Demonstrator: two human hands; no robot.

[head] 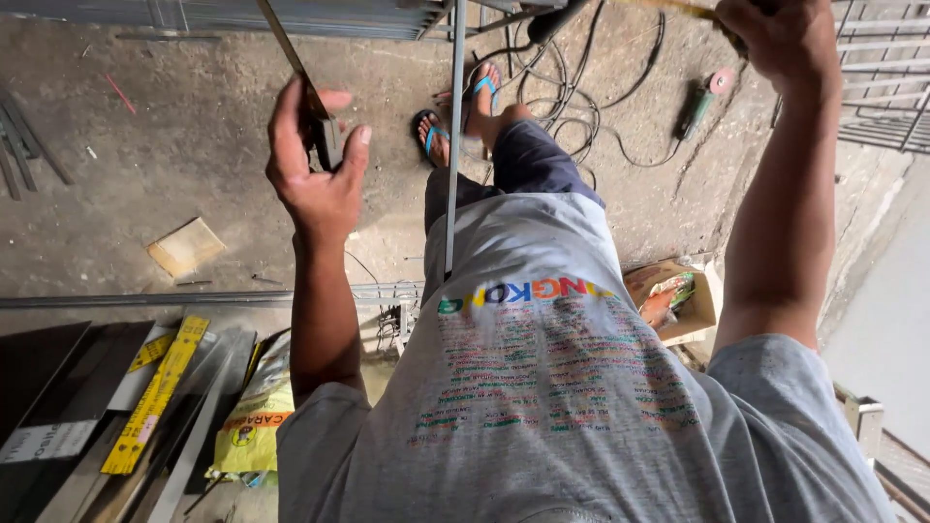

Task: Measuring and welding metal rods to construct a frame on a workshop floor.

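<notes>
My left hand [315, 160] pinching the tape measure case [327, 138] between thumb and fingers, its blade [284, 44] running upward, my right hand [780, 39] gripping the yellow tape end [678, 8], fingers curled shut.

Metal workshop, concrete floor [194, 126], steel bars [145, 298], angle grinder [699, 105]
</notes>
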